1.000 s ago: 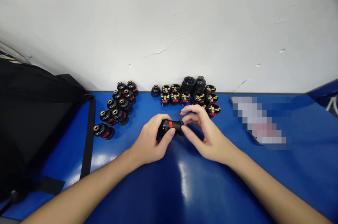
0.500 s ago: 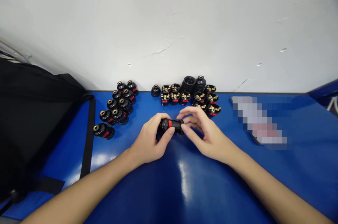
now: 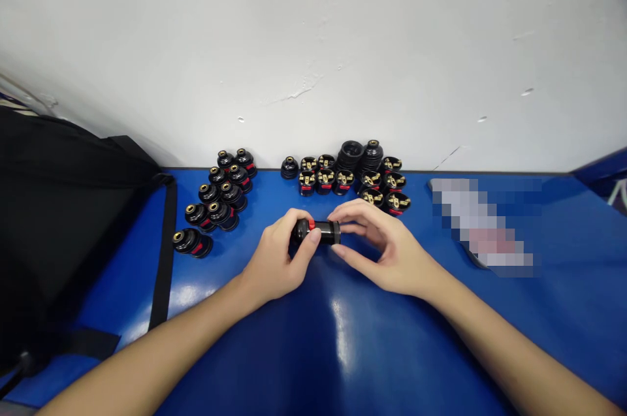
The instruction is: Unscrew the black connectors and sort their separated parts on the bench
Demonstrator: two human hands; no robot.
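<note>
A black lamp holder (image 3: 327, 233) with a red switch piece lies sideways between my hands, just above the blue table. My left hand (image 3: 287, 253) is closed around its domed left end, thumb along the near side. At the other end, the curved thumb and fingers of my right hand (image 3: 386, 246) grip the rim from both sides. Beyond them stand several open lamp holder bodies (image 3: 325, 182) with brass contacts showing. A single black domed cap (image 3: 289, 168) sits left of these, beside a stack of black threaded rings (image 3: 350, 156) and a stack of caps (image 3: 372, 156).
Several assembled lamp holders (image 3: 223, 215) stand in a slanting double row on the left of the blue table (image 3: 274, 351). A black bag (image 3: 63, 207) with a strap (image 3: 164, 259) takes up the left side. A pixelated object (image 3: 482, 226) lies right. A white wall (image 3: 313, 44) rises behind.
The lamp holder has turned about its length, its red piece moving up and away from me. My right thumb has shifted down to the near edge of the rim. My left hand stays put.
</note>
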